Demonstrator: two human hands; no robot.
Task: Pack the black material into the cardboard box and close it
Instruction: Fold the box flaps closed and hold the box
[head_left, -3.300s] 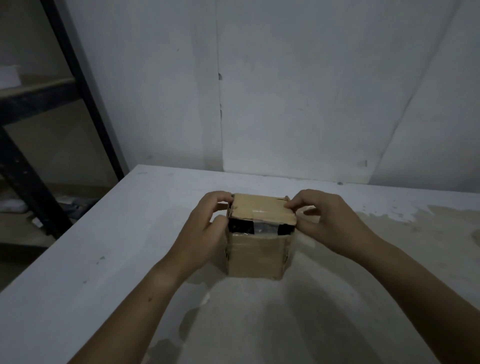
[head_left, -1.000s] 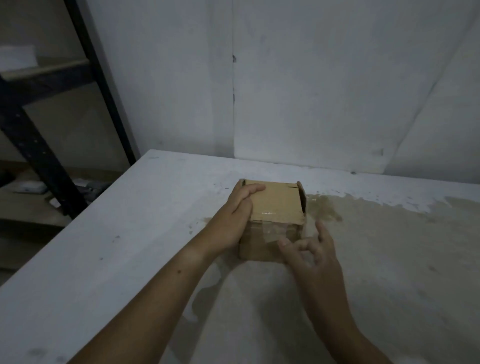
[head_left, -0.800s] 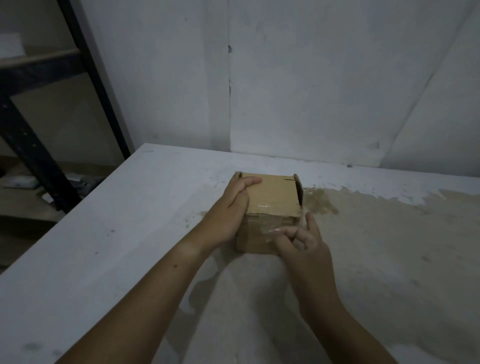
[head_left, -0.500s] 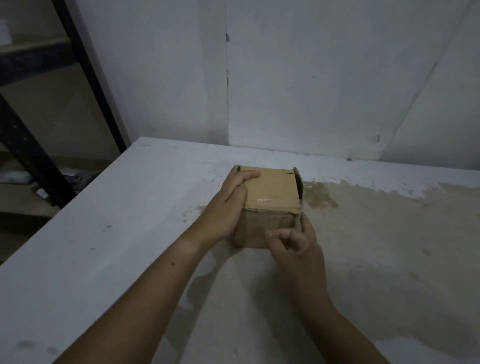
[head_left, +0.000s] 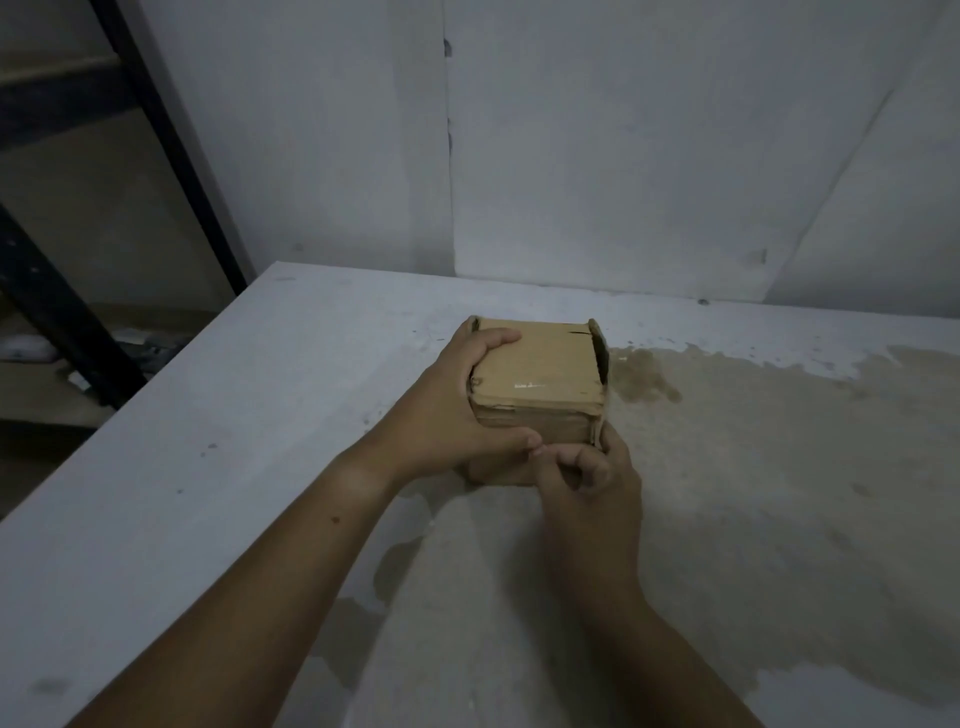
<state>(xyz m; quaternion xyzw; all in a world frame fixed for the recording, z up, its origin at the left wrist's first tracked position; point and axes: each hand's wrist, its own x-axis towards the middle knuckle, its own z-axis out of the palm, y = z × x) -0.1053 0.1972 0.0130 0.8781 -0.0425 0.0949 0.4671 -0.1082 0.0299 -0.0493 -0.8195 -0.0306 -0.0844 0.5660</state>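
Observation:
A small brown cardboard box (head_left: 540, 364) stands on the table (head_left: 208, 441), its top flap folded flat over the opening. A narrow side tab sticks up at its right edge. My left hand (head_left: 447, 410) grips the box's left side, fingers curled over the top edge and thumb across the front face. My right hand (head_left: 587, 467) sits against the lower front right corner, fingers curled and pressing there. The black material is hidden from view.
A white wall (head_left: 623, 156) rises just behind the table. A black metal shelf frame (head_left: 171, 145) stands to the left, with clutter on a low shelf. A brownish stain (head_left: 779, 441) covers the table's right half.
The gap showing black material under the flap has gone; the flap now lies flat. My right hand left the top right edge and came to the front lower corner. My left thumb moved across the front.

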